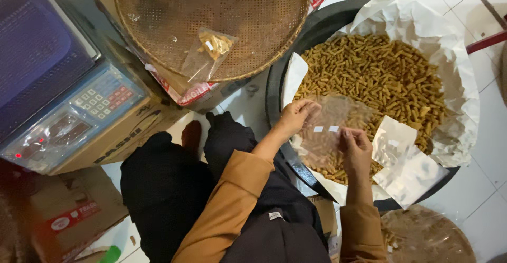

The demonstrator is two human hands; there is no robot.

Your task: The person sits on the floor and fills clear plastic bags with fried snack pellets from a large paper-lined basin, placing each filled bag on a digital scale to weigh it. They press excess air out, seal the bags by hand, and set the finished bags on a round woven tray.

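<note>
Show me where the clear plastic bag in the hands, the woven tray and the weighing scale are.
clear plastic bag (327,131), head view, on its middle between the two hands.
woven tray (174,15), head view, on its bare woven bottom.
weighing scale (97,99), head view, on its keypad.

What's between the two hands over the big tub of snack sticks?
In the head view, a clear plastic bag stretches between the left hand and right hand.

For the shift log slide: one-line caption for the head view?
Both hands, left hand and right hand, hold a clear plastic bag open over a paper-lined tub of golden snack sticks.
</note>
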